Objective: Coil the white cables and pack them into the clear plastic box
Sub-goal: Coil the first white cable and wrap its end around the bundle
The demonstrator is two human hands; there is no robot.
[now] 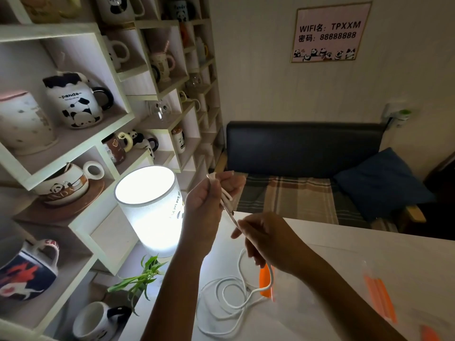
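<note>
From the head view, the left hand point(211, 193) is raised above the far edge of the white worktop point(344, 249), its grip pinched narrow on one end of the white cable point(221, 299), with a short bit of that end looped over the top of the fingers. From there the cable runs taut down and to the right into the right hand point(266, 239), whose grip is closed around it; the fingers curl under so the exact contact is hidden. Below the right hand the cable drops to the worktop and lies there in several loose, overlapping loops between the two forearms. The clear plastic box point(320, 286) sits on the worktop to the right of the loops, mostly behind the right forearm; its walls are hard to make out, but an orange latch point(265, 281) shows just beside the cable and another orange latch point(380, 296) farther right. A lit cylindrical lamp point(150, 207) stands at the left end of the worktop, with a small green plant point(140, 279) in front of it. Panda mugs fill the shelf point(81, 143) on the left.
</note>
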